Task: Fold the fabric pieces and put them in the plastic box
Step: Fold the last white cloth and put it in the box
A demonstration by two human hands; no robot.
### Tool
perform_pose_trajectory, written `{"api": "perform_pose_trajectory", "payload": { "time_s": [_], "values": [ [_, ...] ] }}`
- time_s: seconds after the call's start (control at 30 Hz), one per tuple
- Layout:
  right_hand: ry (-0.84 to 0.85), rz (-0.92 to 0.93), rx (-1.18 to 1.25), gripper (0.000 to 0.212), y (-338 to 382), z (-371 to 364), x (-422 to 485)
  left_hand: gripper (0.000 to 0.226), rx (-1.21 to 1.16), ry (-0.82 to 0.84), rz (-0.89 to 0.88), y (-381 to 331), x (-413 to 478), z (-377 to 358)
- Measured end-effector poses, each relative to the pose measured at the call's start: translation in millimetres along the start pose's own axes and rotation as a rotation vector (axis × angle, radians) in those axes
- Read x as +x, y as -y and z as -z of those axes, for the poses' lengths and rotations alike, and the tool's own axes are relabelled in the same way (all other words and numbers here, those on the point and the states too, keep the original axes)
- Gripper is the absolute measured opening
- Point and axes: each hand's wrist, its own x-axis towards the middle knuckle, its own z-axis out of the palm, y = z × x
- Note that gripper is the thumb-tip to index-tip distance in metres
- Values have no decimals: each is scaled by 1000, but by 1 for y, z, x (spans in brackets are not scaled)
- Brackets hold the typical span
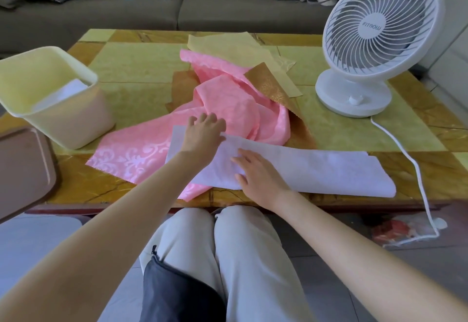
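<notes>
Far left, a brown lid (22, 169) sticks out past the bench (141, 68) edge. Just right of it the box (76, 124) stands upright on the bench's left side, with one folded white piece (63, 93) inside.

Pink fabric (141, 154) lies unfolded from the near bench edge by the box up to a crumpled heap mid-bench; its near corner hangs over the edge.

Left hand (203, 133) is palm down over the far left corner of the white fabric (329, 172), fingers straight and slightly spread. The fingertips reach past that corner onto the pink heap, and the thumb lies along the white top edge.

White fabric is a long folded strip along the near bench edge. Its left end overlaps the pink fabric; its right end is flat on the bench.

Right hand (258, 177) rests flat on the strip's left half, fingers spread and pointing left, near the left hand but not touching it. Most of the strip runs to the right of this hand.

Gold fabric (271, 88) lies partly under the pink heap, one corner folded up on the heap's right. Cream fabric (235, 48) is flat behind it.

A white fan (379, 30) stands far right; its cord (405, 154) trails off the bench to the floor.
</notes>
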Motion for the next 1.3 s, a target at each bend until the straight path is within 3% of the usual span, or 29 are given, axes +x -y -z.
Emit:
{"api": "perform_pose_trajectory", "payload": {
  "time_s": [0.17, 0.3, 0.4, 0.53, 0.63, 0.77, 0.83, 0.9, 1.0, 1.13, 1.3],
  "values": [
    [113, -92, 8, 51, 2, -10, 1, 34, -168, -198, 140, 19, -28, 10],
    [83, -85, 15, 53, 3, -11, 1, 44, -223, -41, 361, 37, -65, -5],
    [77, -80, 49, 52, 8, -11, 2, 50, -413, 80, 497, 43, -82, -14],
    [82, -57, 45, 52, 12, -12, 6, 32, -667, -12, 489, 44, -87, -13],
    [84, -25, 56, 51, 15, -13, 7, 28, -556, -25, 476, 52, -90, -11],
    [103, -1, 111, 51, 19, -13, 4, 33, -235, 108, 516, 62, -95, -13],
    [93, 5, 155, 50, 18, -10, 0, 41, -116, 39, 468, 54, -92, -12],
    [44, 12, 182, 46, 13, -3, -5, 46, -223, -46, 339, 31, -81, -7],
    [-77, -70, 198, 40, -13, 12, -20, 42, -336, 30, 54, -17, -61, -7],
    [-75, -275, -26, 34, -85, 39, -47, 50, -187, 184, -333, -74, -44, -20],
    [173, -542, -190, 41, -151, 58, -60, 43, -253, 338, -254, -107, -16, -26]
  ]
}}
